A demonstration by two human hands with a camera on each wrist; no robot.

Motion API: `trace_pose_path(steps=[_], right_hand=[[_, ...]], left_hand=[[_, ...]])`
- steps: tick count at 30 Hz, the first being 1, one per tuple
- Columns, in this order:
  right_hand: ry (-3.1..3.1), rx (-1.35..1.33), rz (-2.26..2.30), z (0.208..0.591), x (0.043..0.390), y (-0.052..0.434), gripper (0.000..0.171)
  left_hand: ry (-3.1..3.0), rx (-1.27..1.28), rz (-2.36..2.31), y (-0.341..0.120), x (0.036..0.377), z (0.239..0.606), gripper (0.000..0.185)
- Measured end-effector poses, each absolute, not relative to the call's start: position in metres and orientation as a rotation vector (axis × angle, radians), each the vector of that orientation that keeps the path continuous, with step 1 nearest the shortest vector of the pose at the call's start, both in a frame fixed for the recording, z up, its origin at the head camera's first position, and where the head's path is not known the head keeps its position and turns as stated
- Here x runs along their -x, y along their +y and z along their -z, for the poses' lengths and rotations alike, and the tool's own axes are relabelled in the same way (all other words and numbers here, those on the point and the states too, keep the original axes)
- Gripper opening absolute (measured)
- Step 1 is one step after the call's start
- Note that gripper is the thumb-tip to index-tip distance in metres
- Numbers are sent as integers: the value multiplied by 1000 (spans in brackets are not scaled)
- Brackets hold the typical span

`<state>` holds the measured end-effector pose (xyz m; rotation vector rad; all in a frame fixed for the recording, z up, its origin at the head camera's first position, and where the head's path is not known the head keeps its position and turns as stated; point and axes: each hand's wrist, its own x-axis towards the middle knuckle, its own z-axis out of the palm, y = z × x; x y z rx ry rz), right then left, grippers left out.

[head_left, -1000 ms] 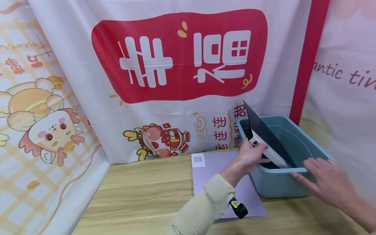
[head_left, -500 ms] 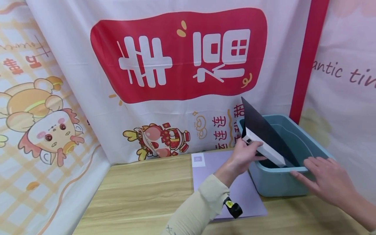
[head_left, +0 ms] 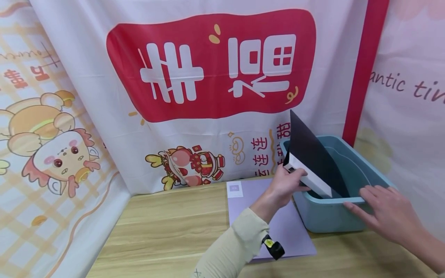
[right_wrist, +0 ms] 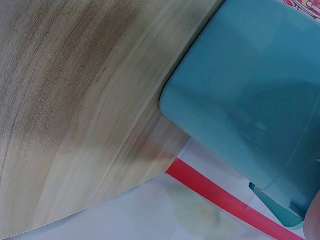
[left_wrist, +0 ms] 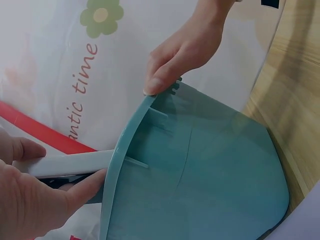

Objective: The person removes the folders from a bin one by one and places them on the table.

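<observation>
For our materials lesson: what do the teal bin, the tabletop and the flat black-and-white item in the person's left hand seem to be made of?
Teal bin: moulded plastic, smooth with a slight sheen; ribs show under its rim.
Tabletop: wood or wood-look laminate, matt, with printed-looking grain.
Black-and-white item, gripped by the left hand: thin, rigid, probably card or plastic; unclear.

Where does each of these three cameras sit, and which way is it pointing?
Head: worn on the head, looking forward and down at the left hand gripping a black-and-white board in the teal bin; right hand on its rim.
Left wrist: looks past the left hand along the bin at the right hand.
Right wrist: looks down at the table and the bin's outside; hardly any hand shows.
All three share the bin.
</observation>
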<state>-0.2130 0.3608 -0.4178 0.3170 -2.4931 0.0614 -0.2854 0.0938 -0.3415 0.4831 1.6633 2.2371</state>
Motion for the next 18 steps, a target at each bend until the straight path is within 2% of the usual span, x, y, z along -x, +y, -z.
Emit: trace_pose_path(steps=[10, 18], right_hand=[[-2483, -320, -74, 419, 214, 361, 45], [-2485, -319, -74, 419, 214, 361, 44]], left_hand=[[1649, -401, -2300, 93, 285, 341, 26], [1669, -464, -2303, 90, 285, 341, 31]])
